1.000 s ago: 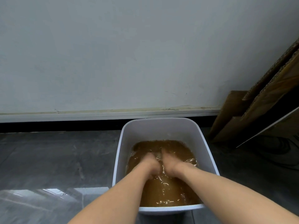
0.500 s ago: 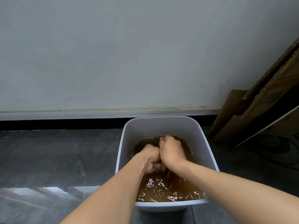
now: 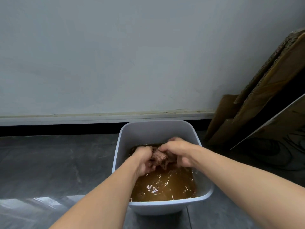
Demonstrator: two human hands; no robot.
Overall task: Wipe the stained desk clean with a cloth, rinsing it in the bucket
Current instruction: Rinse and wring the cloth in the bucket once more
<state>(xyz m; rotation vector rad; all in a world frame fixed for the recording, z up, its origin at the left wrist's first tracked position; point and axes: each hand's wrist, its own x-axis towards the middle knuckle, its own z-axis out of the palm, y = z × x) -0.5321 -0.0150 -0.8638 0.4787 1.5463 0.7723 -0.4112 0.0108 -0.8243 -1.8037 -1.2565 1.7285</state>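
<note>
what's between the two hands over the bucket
The head view shows a bunched brown cloth there, gripped by the left hand and the right hand over the brown water in the bucket.

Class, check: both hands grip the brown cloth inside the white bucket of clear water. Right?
No: the head view shows murky brown water, not clear. The left hand and right hand do grip the brown cloth inside the white bucket.

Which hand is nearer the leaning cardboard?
Right. The right hand grips the cloth on the side toward the cardboard; the left hand grips it farther away, across the cloth.
</note>
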